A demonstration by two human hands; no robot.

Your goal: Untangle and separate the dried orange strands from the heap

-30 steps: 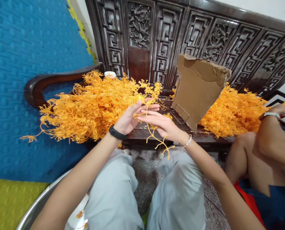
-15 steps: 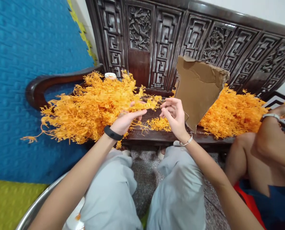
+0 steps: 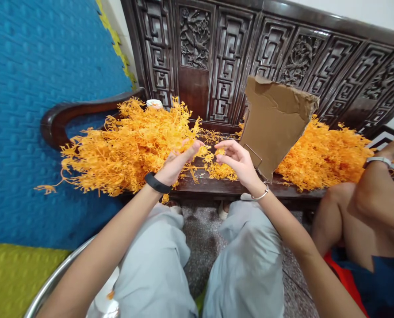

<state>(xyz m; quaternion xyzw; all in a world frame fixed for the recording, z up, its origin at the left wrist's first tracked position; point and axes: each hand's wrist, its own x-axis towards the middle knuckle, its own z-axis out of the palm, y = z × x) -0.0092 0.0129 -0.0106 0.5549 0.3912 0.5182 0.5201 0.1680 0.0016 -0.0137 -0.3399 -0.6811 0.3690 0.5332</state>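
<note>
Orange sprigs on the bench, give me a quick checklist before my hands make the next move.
1. Left hand on the left pile of orange sprigs: ok, fingers touch its edge.
2. Right hand free: cannot tell, fingers curled, maybe pinching a small bit.
3. Small loose clump within reach: ok, just below the right hand.
4. Cardboard sheet steady: ok, propped upright on a wire stand.
5. Other person's arm clear: ok, at the far right.

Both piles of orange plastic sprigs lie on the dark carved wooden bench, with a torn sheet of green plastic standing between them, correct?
Not quite: the head view shows a torn brown cardboard sheet, not green plastic, between the orange plastic sprig piles on the dark carved wooden bench.
</note>
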